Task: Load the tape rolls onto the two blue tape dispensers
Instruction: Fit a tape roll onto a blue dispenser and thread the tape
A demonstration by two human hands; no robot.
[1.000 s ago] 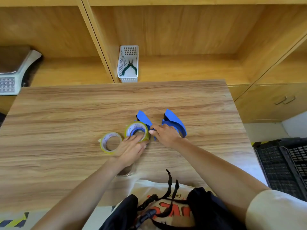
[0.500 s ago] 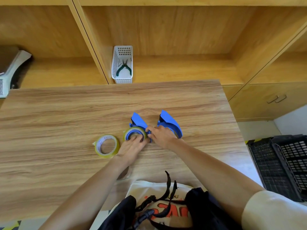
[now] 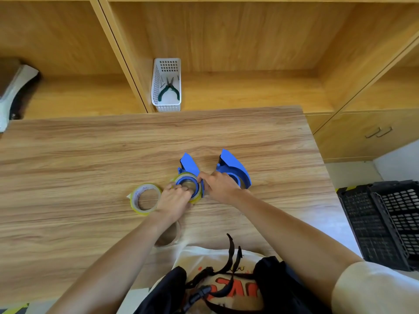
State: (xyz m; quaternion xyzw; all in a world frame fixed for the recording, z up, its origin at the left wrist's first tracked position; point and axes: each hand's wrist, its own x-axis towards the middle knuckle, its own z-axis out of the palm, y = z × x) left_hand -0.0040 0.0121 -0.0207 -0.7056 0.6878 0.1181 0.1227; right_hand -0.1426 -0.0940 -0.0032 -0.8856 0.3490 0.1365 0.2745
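Two blue tape dispensers lie on the wooden table [image 3: 90, 155]. The left dispenser [image 3: 189, 165] has a yellowish tape roll [image 3: 196, 197] seated around its blue hub. My left hand [image 3: 175, 200] presses on that roll from the near side. My right hand [image 3: 218, 185] grips the left dispenser's right edge and covers part of the right dispenser [image 3: 235, 167], which shows no roll on it. A second yellowish tape roll [image 3: 145, 199] lies flat and loose, just left of my left hand.
A clear tape roll [image 3: 169, 235] lies under my left forearm near the table's front edge. A white basket [image 3: 166, 86] holding pliers stands on the shelf behind. A black crate [image 3: 383, 223] sits on the floor at right. A scale [image 3: 13, 91] is at far left.
The roll has gone down further onto the left dispenser's hub. Both hands have closed in on it. The view has shifted slightly.
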